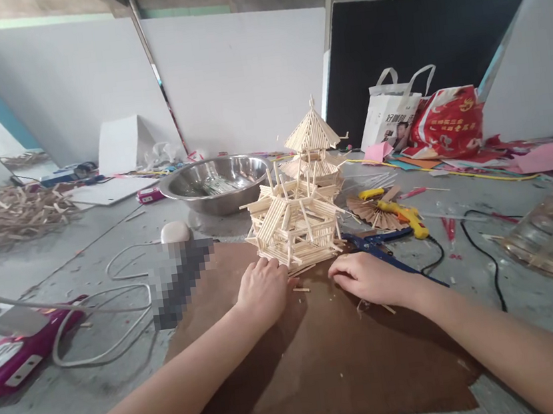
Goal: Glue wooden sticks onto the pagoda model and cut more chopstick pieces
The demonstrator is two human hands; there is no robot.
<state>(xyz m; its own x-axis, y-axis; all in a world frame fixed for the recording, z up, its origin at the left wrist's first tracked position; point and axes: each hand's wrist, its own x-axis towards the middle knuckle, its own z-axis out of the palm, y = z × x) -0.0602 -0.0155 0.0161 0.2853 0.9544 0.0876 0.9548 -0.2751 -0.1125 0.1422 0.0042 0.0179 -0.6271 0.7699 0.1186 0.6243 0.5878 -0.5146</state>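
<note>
A wooden-stick model building [294,221] stands at the far edge of a brown board [325,355]. Behind it rises a taller stick pagoda [313,145]. My left hand [262,290] rests on the board at the model's near left corner, fingers curled against its base. My right hand [368,277] lies on the board at the model's near right corner, fingers curled down. Loose sticks [303,289] lie between the two hands. I cannot make out whether either hand holds a stick.
A steel bowl [216,184] sits behind the model. A yellow glue gun [406,214] and blue-handled pliers [382,248] lie to the right, with black cables. A purple device [7,357] and white cable are at left. Bags [427,118] and a glass jar [552,237] at right.
</note>
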